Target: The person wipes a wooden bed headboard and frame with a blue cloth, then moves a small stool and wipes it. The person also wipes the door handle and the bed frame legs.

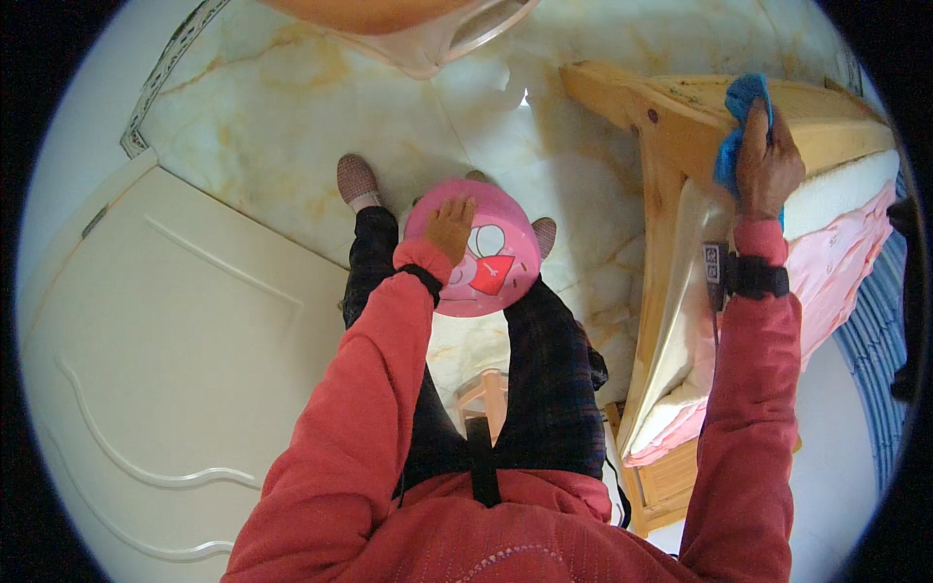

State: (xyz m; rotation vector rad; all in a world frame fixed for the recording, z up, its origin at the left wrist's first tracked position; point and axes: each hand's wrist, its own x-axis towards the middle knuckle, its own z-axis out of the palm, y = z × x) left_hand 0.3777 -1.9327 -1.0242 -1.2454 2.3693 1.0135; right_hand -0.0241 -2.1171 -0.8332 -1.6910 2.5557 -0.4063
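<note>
My left hand (450, 224) lies flat, fingers extended, on the pink round seat (503, 218) of a stool between my legs, which bears a cartoon print. At the right my right hand (771, 164) grips a blue cloth (731, 157) against the wooden bed frame (674, 127), near its corner. Part of the cloth hangs beside the fingers and part sticks up above them. The underside of my right hand is hidden.
A white mattress (849, 191) and pink bedding (831, 255) lie inside the bed frame. A cream door (182, 328) stands at the left. An orange and translucent plastic object (408, 44) is at the top, over the marbled tile floor (291, 146).
</note>
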